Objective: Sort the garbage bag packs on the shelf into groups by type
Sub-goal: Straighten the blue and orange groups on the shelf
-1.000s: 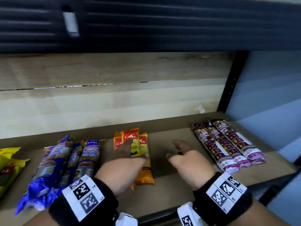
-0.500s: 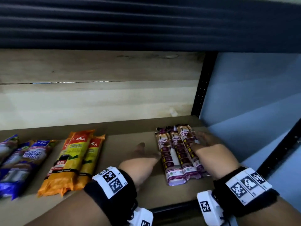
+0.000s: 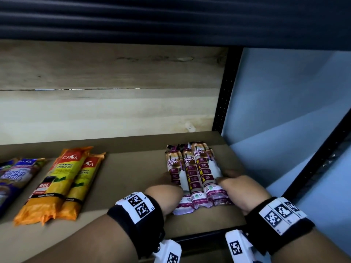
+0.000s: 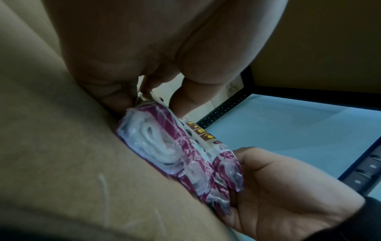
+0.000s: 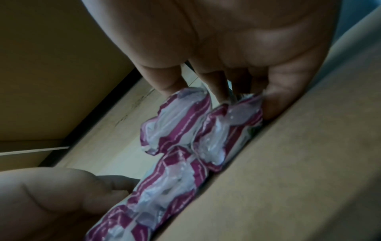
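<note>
Three purple and white draw string bag packs (image 3: pixel 195 173) (image 4: pixel 175 154) (image 5: pixel 181 124) lie side by side at the right end of the brown shelf (image 3: pixel 129 168). The rightmost pack sits a little higher than the other two. My left hand (image 3: pixel 165 185) (image 4: pixel 132 91) holds the group's left side, fingers curled at the shelf and thumb over the top. My right hand (image 3: pixel 231 179) (image 5: pixel 216 91) clasps the right side, with its thumb on top and its fingers along the outer pack. The fingertips are mostly hidden behind the packs in the head view.
Two orange degradable bag packs (image 3: pixel 57 183) lie left of centre. Blue singlet handle packs (image 3: pixel 15 173) lie at the far left. A black shelf upright (image 3: pixel 224 95) and a pale blue wall (image 3: pixel 284 111) close the right end. Another dark shelf (image 3: pixel 171 16) hangs overhead.
Both hands left the orange packs and moved right to the draw string packs. They have closed in on the group from either side, and the view swung right with them.
</note>
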